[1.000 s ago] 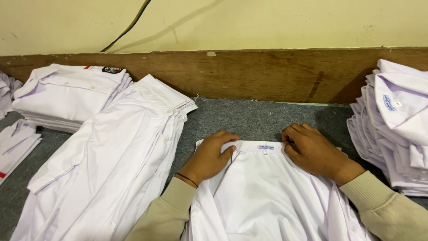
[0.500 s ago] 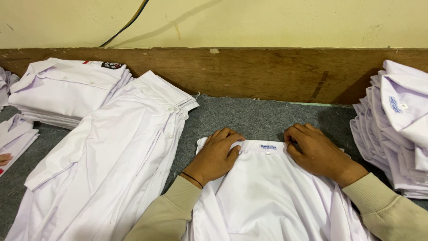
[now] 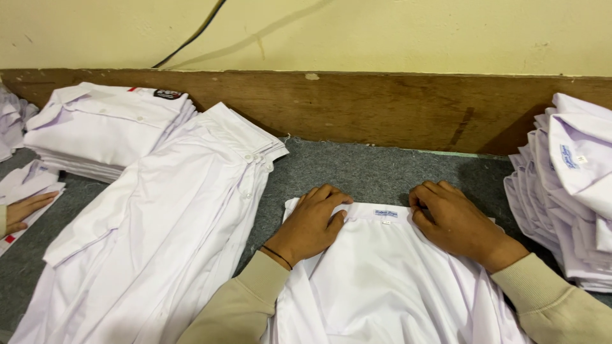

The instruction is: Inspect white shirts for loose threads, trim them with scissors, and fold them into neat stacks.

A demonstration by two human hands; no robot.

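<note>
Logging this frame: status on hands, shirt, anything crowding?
Left hand and right hand flat on white shirt at its collar edge. Shirt lies on grey felt table. Unfolded shirt pile close left; another person's hand far left.

Shirt point(image 3: 382, 280) lies between two shirt stacks point(image 3: 159, 236)

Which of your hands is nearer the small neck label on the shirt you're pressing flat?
Right. The right hand has its fingers just beside the neck label, on the collar edge. The left hand lies flat on the white shirt, farther off toward the other collar corner.
</note>
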